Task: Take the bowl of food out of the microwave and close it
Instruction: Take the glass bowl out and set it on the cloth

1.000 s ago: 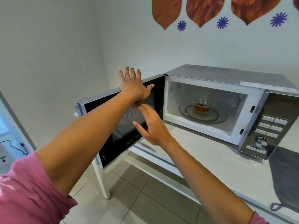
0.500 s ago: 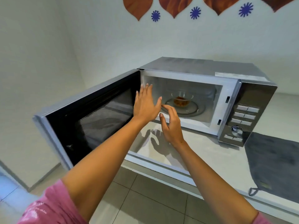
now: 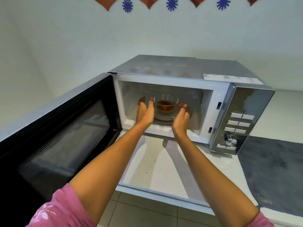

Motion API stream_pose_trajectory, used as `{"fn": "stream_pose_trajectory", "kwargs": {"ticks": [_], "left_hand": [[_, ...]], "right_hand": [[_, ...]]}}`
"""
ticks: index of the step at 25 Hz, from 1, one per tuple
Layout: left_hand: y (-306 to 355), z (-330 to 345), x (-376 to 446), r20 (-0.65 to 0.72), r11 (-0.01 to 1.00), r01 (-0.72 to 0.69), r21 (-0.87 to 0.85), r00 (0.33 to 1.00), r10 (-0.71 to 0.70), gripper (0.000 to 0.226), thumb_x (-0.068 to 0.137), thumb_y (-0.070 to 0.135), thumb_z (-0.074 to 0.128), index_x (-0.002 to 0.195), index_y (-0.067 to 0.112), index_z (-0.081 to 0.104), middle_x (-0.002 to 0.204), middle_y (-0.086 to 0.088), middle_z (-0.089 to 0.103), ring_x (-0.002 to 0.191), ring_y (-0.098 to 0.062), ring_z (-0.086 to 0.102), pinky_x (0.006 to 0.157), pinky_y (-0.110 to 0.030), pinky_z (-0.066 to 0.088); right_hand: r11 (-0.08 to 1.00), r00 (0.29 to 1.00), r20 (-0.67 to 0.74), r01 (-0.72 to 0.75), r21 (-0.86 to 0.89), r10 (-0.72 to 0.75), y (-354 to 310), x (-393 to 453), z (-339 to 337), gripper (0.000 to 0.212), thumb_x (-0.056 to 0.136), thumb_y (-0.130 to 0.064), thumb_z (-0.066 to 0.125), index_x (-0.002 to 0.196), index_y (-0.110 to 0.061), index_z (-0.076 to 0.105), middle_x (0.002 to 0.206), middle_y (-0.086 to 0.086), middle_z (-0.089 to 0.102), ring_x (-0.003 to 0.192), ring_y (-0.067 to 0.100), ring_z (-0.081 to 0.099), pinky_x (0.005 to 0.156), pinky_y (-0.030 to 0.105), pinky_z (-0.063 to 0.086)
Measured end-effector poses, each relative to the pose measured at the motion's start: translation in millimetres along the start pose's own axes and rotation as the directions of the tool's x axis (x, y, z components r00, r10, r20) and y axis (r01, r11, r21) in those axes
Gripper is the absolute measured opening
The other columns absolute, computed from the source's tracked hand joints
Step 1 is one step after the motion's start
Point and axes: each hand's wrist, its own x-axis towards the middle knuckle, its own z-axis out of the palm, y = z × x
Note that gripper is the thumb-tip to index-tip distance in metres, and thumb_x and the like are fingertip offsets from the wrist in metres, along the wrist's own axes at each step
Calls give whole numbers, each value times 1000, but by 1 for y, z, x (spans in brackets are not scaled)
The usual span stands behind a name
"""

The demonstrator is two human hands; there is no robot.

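Microwave door [image 3: 54, 136] swung wide open at the counter's left end, hanging out past the front edge, dark window facing in. Left hand [image 3: 145, 112] inside the cavity, open, palm turned toward the bowl [image 3: 166, 104], fingers spread and just beside its left wall; contact not clear, looks a hair apart. Bowl sits centred on the glass turntable [image 3: 165, 119] inside the microwave [image 3: 180, 89], toward the back of the counter [image 3: 155, 169]. Clear glass, small, brownish-orange food low in it. Right hand [image 3: 182, 117] open and cupped on the bowl's right side, fingertips curled near the wall, nothing gripped yet. Both hands empty, bracketing the bowl. Control panel [image 3: 237, 122] with buttons and knob at the microwave's right. Grey mat [image 3: 275, 169] toward the counter's right end, bare.

Handling judgement: glass is rigid, smooth, likely slick and probably hot; fragile if knocked on the cavity frame. Light enough for two hands. Best hold is opposite sides of the wall below the rim, palms pressing in, kept level so the food stays put, lifted clear of the turntable lip before drawing out. Door left to shut after.
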Motion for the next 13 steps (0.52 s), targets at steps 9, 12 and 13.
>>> {"fn": "stream_pose_trajectory", "kwargs": {"ticks": [9, 12, 13], "left_hand": [[16, 40, 57, 158, 797, 364, -482, 931, -329, 78, 95, 72, 17, 158, 27, 20, 165, -2, 23, 151, -30, 21, 121, -51, 9], [11, 51, 62, 200, 737, 343, -582, 939, -279, 78, 97, 70, 15, 159, 22, 20, 165, -4, 24, 152, -26, 22, 121, -42, 14], [8, 54, 63, 204, 728, 335, -599, 942, -266, 81, 95, 73, 16, 158, 22, 24, 162, -6, 30, 149, -27, 29, 120, -42, 19]], "right_hand": [[903, 969, -6, -229, 363, 248, -1, 81, 27, 58, 101, -61, 27, 120, -16, 58, 116, 2, 61, 117, 21, 54, 107, 33, 36], [925, 971, 38, -234, 300, 234, 8, 90, 35, 79, 94, -74, 20, 143, -19, 50, 144, 1, 54, 134, 21, 48, 112, 34, 31], [927, 972, 45, -234, 294, 231, 9, 90, 37, 85, 89, -80, 20, 145, -22, 48, 147, 0, 52, 135, 21, 47, 112, 34, 32]]}}
